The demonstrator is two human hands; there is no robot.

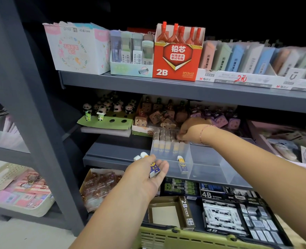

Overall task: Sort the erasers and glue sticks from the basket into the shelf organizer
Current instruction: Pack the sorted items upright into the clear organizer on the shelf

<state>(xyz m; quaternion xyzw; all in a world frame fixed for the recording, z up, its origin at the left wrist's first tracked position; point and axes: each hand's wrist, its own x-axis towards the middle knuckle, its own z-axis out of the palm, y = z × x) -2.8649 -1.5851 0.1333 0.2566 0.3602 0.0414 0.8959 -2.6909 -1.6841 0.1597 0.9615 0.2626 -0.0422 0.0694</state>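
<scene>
A clear plastic shelf organizer [209, 159] with several compartments sits on the middle shelf. Its rear left compartment holds several upright glue sticks [166, 141]. One white eraser with a blue-yellow sleeve [181, 164] stands in the front left compartment. My left hand [148, 173] is palm up just left of the organizer and holds several erasers [154, 169] of the same kind. My right hand [190, 130] reaches over the glue stick compartment with fingers curled down onto the glue stick tops. The green basket [175, 236] shows its rim at the bottom edge.
The upper shelf [166, 85] carries boxes of erasers and a red 2B lead box [177, 56]. Panda and brown figurines sit behind the organizer. Below are boxes of 2B and 4B erasers [220, 212]. A grey shelf post [31, 105] stands at left, with a beige basket [19, 191] beyond.
</scene>
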